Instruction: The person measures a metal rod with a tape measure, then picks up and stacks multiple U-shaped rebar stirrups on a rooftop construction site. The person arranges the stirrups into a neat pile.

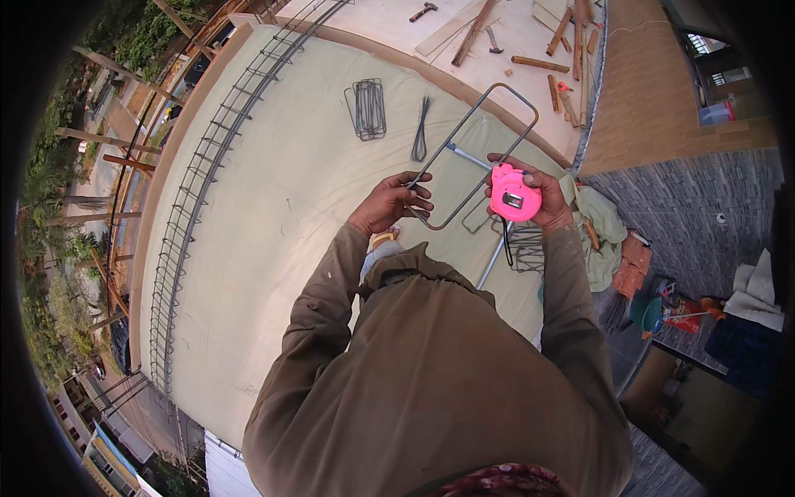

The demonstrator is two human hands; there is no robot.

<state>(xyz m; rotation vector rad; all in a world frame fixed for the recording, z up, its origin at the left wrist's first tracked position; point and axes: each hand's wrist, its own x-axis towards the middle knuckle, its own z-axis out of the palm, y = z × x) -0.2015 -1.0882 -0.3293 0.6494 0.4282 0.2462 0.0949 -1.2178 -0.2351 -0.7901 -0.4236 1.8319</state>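
A person in a brown garment (431,373) stands with a sandalled foot (384,238) showing beyond the left forearm, both hands raised over a pale sheet (265,224). The left hand (391,203) has thumb and fingers closed on the near end of a rectangular wire frame (498,84); the right hand (548,199) has its fingers clamped around a pink tape measure (516,199), which hides part of the frame's right side. The frame's long axis slants from the left hand outward to the upper right, its far end pointing toward scattered timber (542,63). Below it pass a metal tube (493,261) and, near the right forearm, more bent wire frames (526,248). Farther out lie a stack of frames (367,109) and a wire bundle (421,132); a long rebar cage (222,153) curves along the left, with two hammers (423,12) past the sheet's far edge
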